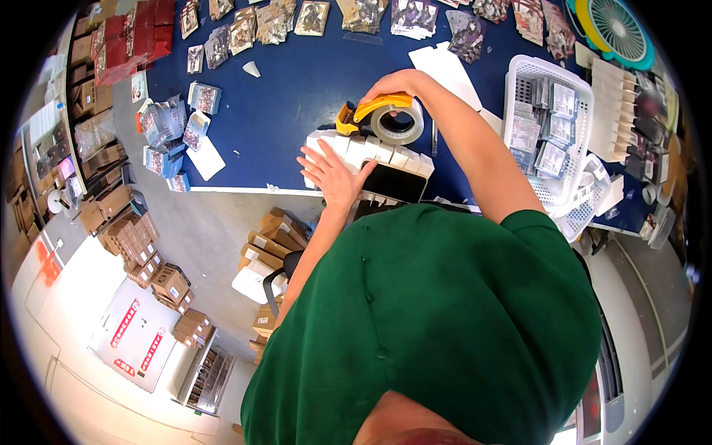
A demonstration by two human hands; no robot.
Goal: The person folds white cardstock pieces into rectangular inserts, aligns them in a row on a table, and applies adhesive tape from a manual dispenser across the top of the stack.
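My right hand [393, 85] is wrapped over the top of a yellow tape dispenser [380, 105] with a wide roll of clear tape [400, 124] in it. The dispenser is held at the far side of a row of small white boxes [389, 154] near the front table edge. On the left end of that row my left hand [334, 176] lies with its fingers spread, thumb toward the right. A black flat rectangle, like a phone [394, 182], lies against the near side of the boxes. Where the dispenser's front touches the boxes, I cannot tell.
Stacks of picture cards [356, 15] line the far side of the blue table [278, 104]. Blue card boxes [165, 122] stand at left. At right are a white basket [512, 89] of wrapped packs and a teal fan [619, 30]. Cardboard boxes [278, 233] sit on the floor.
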